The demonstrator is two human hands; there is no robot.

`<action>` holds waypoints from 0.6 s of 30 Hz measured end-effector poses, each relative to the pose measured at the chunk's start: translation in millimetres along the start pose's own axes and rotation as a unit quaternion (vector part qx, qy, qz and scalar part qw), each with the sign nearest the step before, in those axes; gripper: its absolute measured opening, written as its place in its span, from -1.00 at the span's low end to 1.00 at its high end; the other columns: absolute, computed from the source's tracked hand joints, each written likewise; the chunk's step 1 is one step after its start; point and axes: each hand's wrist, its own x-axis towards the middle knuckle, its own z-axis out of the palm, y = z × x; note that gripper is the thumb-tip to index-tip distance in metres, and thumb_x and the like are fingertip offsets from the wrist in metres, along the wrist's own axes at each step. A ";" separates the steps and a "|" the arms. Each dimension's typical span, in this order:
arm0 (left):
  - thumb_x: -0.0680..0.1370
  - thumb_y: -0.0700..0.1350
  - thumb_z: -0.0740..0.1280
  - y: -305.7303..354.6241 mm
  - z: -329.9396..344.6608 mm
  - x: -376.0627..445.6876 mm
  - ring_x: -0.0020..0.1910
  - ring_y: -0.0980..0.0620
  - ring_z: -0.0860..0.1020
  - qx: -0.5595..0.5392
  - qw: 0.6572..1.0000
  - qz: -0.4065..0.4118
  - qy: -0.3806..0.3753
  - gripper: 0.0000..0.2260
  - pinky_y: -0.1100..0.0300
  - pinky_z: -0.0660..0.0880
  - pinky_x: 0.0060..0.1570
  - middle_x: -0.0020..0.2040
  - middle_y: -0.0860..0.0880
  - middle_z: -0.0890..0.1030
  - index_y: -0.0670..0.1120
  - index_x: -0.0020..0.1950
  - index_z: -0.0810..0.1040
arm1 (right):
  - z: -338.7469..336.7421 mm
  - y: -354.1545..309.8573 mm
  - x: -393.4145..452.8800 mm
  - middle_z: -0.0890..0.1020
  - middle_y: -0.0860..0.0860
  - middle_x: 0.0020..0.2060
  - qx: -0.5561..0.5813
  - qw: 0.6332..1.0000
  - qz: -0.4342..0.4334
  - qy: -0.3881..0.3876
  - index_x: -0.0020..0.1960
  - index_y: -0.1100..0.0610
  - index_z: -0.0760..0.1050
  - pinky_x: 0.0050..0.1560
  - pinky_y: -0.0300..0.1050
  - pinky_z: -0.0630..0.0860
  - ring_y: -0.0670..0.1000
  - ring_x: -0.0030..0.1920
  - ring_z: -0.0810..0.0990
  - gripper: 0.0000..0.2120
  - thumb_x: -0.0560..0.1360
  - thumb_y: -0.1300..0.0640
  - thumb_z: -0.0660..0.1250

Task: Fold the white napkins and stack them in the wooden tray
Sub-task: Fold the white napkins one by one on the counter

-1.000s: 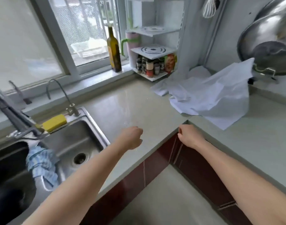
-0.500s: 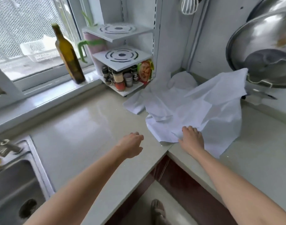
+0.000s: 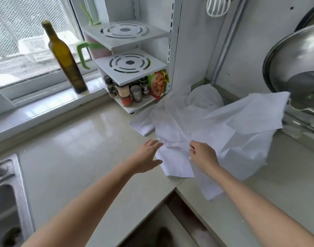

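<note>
A loose heap of white napkins point(image 3: 215, 125) lies crumpled in the corner of the pale countertop point(image 3: 81, 157). One sheet hangs over the counter's inner corner edge. My right hand point(image 3: 201, 155) pinches a fold of the front napkin with curled fingers. My left hand point(image 3: 147, 157) has straight fingers and touches the left edge of that same napkin. No wooden tray is in view.
A white spice rack point(image 3: 129, 68) with several jars stands behind the napkins. A dark green bottle point(image 3: 65, 57) is on the window sill. A steel wok point(image 3: 295, 65) hangs at the right wall. A sink point(image 3: 6, 202) lies at the far left.
The view has moved closer to the corner. Both hands have reached forward onto the napkins; my right hand now pinches the front sheet and my left hand has opened against it.
</note>
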 end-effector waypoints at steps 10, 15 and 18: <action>0.53 -0.05 0.39 3.1 -89.1 -9.5 0.32 0.20 0.36 -0.105 0.964 0.155 0.188 -0.70 0.21 0.24 0.29 0.27 0.01 0.57 -0.06 0.26 0.58 | -122.9 -94.4 -9.5 0.49 -0.08 -0.42 0.374 0.912 -0.163 -0.045 -0.27 0.06 0.50 -0.33 -0.30 0.33 -0.15 -0.36 0.43 -0.75 0.51 0.30 0.22; 0.62 -0.15 0.23 -28.2 -120.4 -57.7 -0.20 -0.01 0.51 -0.175 0.951 0.049 0.250 -0.80 0.04 0.45 -0.14 -0.15 -0.12 0.63 -0.22 0.00 0.60 | -120.2 -159.3 4.6 0.50 -0.05 -0.36 0.348 0.923 -0.162 0.003 -0.20 0.13 0.48 -0.23 -0.13 0.38 -0.07 -0.31 0.43 -0.90 0.50 0.21 0.28; 0.61 -0.21 0.22 -55.9 -135.7 -97.1 -0.18 0.02 0.51 -0.190 0.935 -0.003 0.298 -0.84 0.13 0.42 -0.16 -0.16 0.00 0.60 -0.17 -0.03 0.60 | -108.4 -207.2 14.5 0.52 -0.05 -0.30 0.308 0.940 -0.140 -0.045 -0.16 0.10 0.50 -0.20 -0.14 0.40 -0.06 -0.27 0.46 -0.91 0.43 0.14 0.40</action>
